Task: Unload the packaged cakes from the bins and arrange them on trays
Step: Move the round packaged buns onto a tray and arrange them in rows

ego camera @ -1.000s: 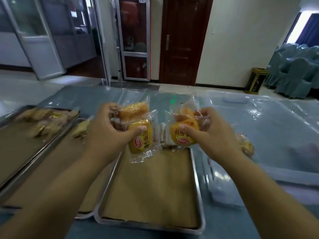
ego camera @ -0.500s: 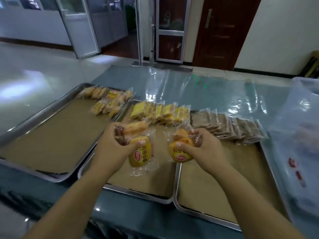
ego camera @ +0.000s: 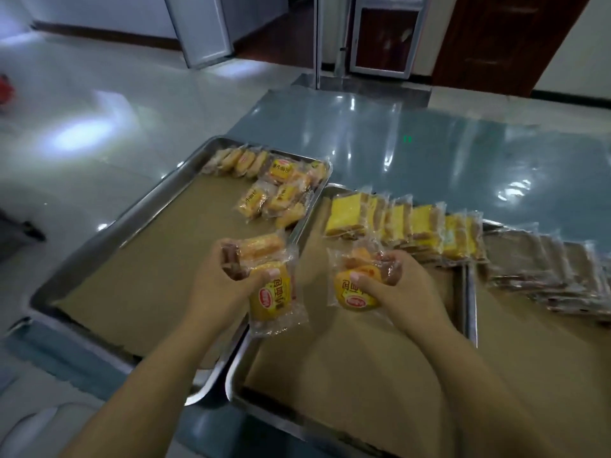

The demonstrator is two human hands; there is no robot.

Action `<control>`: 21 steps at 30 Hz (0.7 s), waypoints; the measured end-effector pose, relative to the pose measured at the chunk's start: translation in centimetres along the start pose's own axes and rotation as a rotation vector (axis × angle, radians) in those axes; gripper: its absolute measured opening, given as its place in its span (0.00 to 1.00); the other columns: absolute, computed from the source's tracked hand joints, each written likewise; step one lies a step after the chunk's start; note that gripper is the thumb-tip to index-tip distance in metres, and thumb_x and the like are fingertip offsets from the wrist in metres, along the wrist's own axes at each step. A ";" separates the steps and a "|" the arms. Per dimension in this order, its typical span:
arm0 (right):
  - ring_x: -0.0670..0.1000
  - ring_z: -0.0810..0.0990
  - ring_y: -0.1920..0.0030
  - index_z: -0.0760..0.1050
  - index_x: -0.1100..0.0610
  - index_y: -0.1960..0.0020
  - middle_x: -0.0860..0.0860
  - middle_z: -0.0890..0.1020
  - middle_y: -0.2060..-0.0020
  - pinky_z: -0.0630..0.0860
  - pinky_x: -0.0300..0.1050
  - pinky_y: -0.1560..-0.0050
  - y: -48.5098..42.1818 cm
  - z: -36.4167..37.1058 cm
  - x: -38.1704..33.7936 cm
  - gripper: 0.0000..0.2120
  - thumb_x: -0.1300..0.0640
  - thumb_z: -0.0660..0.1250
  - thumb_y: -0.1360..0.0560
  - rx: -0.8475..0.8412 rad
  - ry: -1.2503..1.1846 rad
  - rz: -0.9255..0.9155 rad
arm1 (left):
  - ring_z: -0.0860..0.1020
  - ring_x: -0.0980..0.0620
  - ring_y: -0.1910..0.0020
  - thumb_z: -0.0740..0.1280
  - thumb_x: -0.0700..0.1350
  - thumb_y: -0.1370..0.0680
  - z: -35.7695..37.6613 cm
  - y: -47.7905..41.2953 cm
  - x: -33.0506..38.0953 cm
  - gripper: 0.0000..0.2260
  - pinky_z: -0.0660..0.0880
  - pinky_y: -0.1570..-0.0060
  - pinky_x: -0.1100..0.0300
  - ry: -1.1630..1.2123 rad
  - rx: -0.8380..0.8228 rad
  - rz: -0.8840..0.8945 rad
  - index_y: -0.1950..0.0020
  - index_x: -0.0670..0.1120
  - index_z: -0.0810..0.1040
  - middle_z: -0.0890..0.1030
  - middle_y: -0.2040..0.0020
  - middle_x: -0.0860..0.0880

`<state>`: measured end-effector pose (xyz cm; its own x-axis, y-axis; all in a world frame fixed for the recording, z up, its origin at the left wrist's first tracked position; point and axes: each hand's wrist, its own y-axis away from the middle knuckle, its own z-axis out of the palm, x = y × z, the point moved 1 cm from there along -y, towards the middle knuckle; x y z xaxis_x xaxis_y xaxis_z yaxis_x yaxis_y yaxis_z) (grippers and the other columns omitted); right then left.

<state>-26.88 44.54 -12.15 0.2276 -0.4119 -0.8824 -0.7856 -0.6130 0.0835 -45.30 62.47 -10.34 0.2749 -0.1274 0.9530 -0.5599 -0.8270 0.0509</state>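
Note:
My left hand (ego camera: pixel 218 285) grips a bunch of packaged cakes (ego camera: pixel 271 294), yellow ones in clear wrappers, over the seam between the left tray (ego camera: pixel 109 226) and the middle tray (ego camera: pixel 251 355). My right hand (ego camera: pixel 401 292) holds another bunch of packaged cakes (ego camera: pixel 355 292) above the middle tray. The left tray carries several yellow packets (ego camera: pixel 277 190) at its far right corner. A row of yellow square cakes (ego camera: pixel 403 223) lines the far end of the middle tray. Brown packaged cakes (ego camera: pixel 545 266) lie in a row on the right tray (ego camera: pixel 471 292).
The trays are lined with brown paper and sit on a table under a shiny blue-grey plastic cover (ego camera: pixel 429 150). Glossy floor (ego camera: pixel 99 110) lies to the left. Glass doors (ego camera: pixel 380 31) and a dark wooden door (ego camera: pixel 496 38) stand beyond the table.
The view has swung left and down, off the bin on the right and onto the trays. Both hands have carried their packets leftward, now over the left and middle trays.

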 end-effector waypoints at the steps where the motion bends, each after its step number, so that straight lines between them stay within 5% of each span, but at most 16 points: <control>1: 0.40 0.80 0.59 0.71 0.41 0.50 0.41 0.80 0.58 0.77 0.37 0.63 -0.5 0.8 -0.5 0.20 0.42 0.76 0.37 -0.016 0.002 0.003 | 0.81 0.59 0.58 0.76 0.43 0.34 -0.8 -0.8 -0.5 0.18 0.75 0.66 0.67 0.005 0.015 -0.009 0.52 0.54 0.72 0.81 0.55 0.54; 4: 0.38 0.80 0.62 0.72 0.42 0.52 0.41 0.81 0.60 0.75 0.32 0.67 -1.8 3.5 -1.9 0.18 0.45 0.76 0.36 -0.047 0.004 0.001 | 0.80 0.57 0.56 0.76 0.43 0.33 -3.0 -3.1 -2.1 0.18 0.75 0.64 0.65 0.021 0.048 -0.037 0.49 0.51 0.72 0.80 0.53 0.53; 11: 0.39 0.81 0.58 0.71 0.36 0.54 0.40 0.82 0.58 0.80 0.40 0.61 -4.7 11.7 -5.3 0.17 0.44 0.77 0.37 -0.034 0.006 0.040 | 0.80 0.58 0.57 0.77 0.49 0.36 -8.7 -11.3 -5.7 0.22 0.76 0.65 0.63 -0.002 0.034 -0.063 0.48 0.51 0.70 0.79 0.52 0.54; 16: 0.46 0.81 0.55 0.70 0.39 0.53 0.45 0.81 0.55 0.81 0.53 0.55 -7.6 19.0 -8.2 0.18 0.40 0.75 0.37 0.014 0.111 0.099 | 0.79 0.60 0.57 0.77 0.50 0.35 -12.4 -18.1 -7.2 0.20 0.76 0.62 0.60 -0.101 -0.042 -0.042 0.53 0.57 0.68 0.79 0.54 0.56; 21: 0.49 0.79 0.55 0.71 0.47 0.49 0.47 0.79 0.55 0.78 0.52 0.55 -11.3 24.4 -11.6 0.20 0.38 0.72 0.35 0.074 0.296 0.075 | 0.76 0.61 0.56 0.77 0.55 0.35 -15.0 -24.0 -8.2 0.22 0.75 0.60 0.60 -0.278 -0.115 0.034 0.49 0.55 0.68 0.77 0.53 0.57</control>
<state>-34.69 72.72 -14.18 0.3165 -0.6390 -0.7011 -0.8439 -0.5272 0.0996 -45.82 91.56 -14.88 0.4493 -0.3120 0.8371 -0.6528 -0.7544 0.0691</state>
